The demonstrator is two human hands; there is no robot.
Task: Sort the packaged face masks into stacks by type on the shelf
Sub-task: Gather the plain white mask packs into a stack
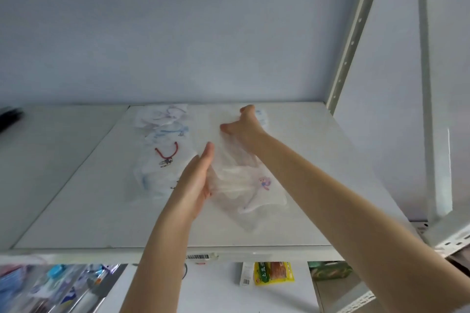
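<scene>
The left hand [197,178], at the centre of the frame, has its fingers straight and together, with the palm set edge-on against the left side of the pile of clear-packaged masks [236,201] lying right of centre on the white shelf [76,211]. The right hand [241,126], just above it in the frame, curls thumb and fingers onto the far end of the same pile and pinches the clear film. Its forearm crosses the pile's right edge and hides part of it. A pink cartoon figure [264,183] shows through the top packet. Just left of the left hand lies a second row of packaged masks [162,134], one with a red strap [166,154], the others with pale blue print. A blue-printed packet [263,117] peeks out behind the right hand. A perforated steel upright [356,33] rises at the upper right, and a blurred dark object [10,114] sits at the far left. The shelf's front edge carries a barcode label [201,256]. On the level below lie a yellow snack packet [274,273], a green packet [330,270] and, at lower left, blurred blue packets [38,287].
</scene>
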